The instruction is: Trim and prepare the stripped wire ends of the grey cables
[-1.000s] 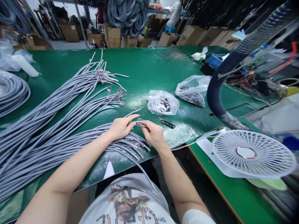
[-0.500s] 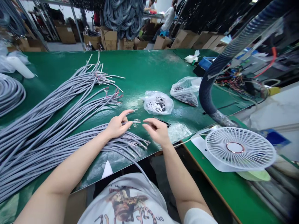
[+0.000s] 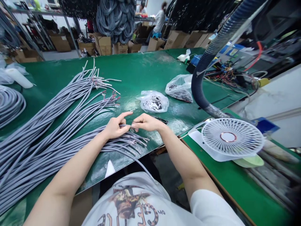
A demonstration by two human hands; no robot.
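My left hand [image 3: 117, 126] is closed on the end of a grey cable, thumb and fingers pinching it near the stripped tip. My right hand [image 3: 145, 122] meets it from the right, its fingertips pinched on the fine wires at that tip. Beneath and left of my hands lies a bundle of grey cables [image 3: 77, 146], several of their stripped ends showing below my fingers. Two more bundles of grey cables [image 3: 70, 91] lie farther left, with red and white wire ends. Just beyond my right hand is a slim black tool [image 3: 161, 120].
Beyond my hands stand a clear bag of black and white small parts [image 3: 154, 103] and a second bag of dark parts [image 3: 179, 88]. A ribbed hose [image 3: 199, 72] arches down at the right, above a white fan [image 3: 232, 137]. A cable coil [image 3: 10, 105] lies at far left.
My right hand has moved left and closed on the wires at the cable tip. My left hand stays nearly in place. The whole view has shifted slightly.
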